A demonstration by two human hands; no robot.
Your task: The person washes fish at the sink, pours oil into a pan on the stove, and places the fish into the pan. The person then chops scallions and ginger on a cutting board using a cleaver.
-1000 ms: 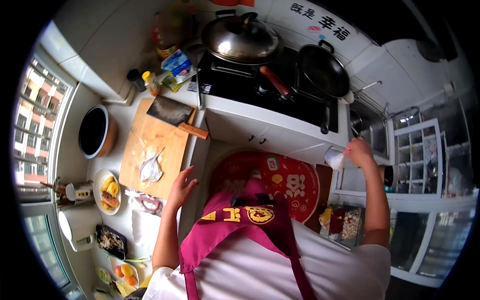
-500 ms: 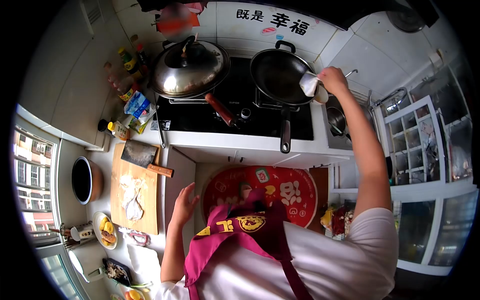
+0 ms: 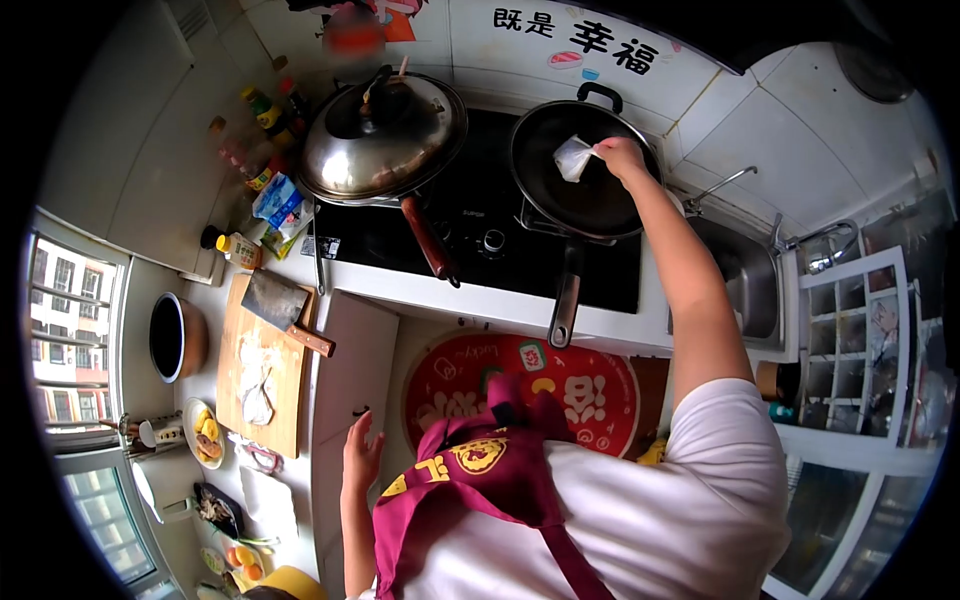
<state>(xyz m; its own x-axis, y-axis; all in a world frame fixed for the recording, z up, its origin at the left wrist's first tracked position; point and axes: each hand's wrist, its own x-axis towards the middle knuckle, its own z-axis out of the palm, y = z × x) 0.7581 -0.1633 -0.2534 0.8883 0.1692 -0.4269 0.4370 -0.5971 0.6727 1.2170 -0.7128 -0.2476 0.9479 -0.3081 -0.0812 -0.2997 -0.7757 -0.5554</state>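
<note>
My right hand (image 3: 622,158) is closed on one end of a crumpled white paper towel (image 3: 574,158). The towel hangs over the inside of a dark frying pan (image 3: 590,207); whether it touches the surface I cannot tell. That pan sits on the right burner, its long handle (image 3: 566,305) pointing toward me. Down at my side, beside the apron, my left hand (image 3: 363,452) is empty with its fingers apart.
A lidded wok (image 3: 400,140) stands on the left burner, its handle sticking out over the hob. On the left counter, a cleaver (image 3: 276,300) lies on a cutting board (image 3: 290,425) with garlic. Bottles, a black pot (image 3: 178,338) and plates stand nearby. A sink (image 3: 738,275) is at the right.
My right hand has carried the paper towel left, from the pan's right edge to over its middle. My left hand sits lower, and the whole view has shifted slightly.
</note>
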